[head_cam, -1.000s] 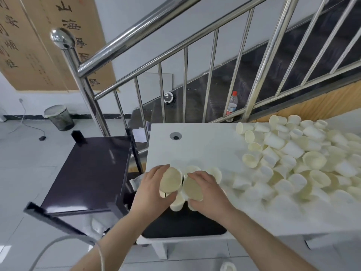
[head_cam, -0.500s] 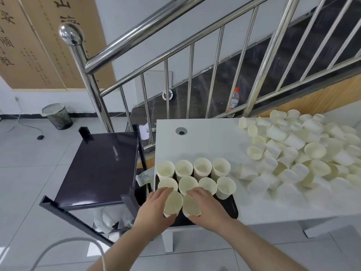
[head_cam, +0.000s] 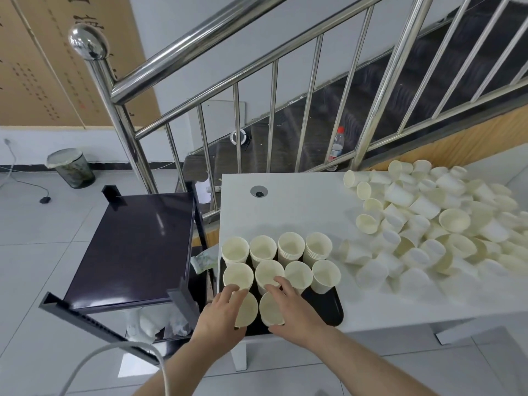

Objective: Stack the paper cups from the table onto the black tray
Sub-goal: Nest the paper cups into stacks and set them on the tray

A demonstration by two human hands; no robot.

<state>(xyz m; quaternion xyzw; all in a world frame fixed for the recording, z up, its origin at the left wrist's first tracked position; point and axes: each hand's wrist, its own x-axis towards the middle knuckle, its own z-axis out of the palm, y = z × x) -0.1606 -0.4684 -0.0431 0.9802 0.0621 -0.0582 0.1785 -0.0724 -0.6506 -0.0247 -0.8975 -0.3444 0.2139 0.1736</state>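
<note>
No legible text on anything.

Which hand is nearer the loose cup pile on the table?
Right. The right hand sits over the near-row cups on the tray, on the side toward the pile; the left hand grips a cup at the tray's far side from it.

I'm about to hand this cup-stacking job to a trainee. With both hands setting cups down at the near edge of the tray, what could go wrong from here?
1. The black tray reaches the table's near edge, so a nudge from the left hand or right hand might tip the front cups off.
2. The cup stacks stand packed together; knocking one may topple its neighbours.
3. The loose pile lies close to the tray, so cups could roll into the stacks.
</note>
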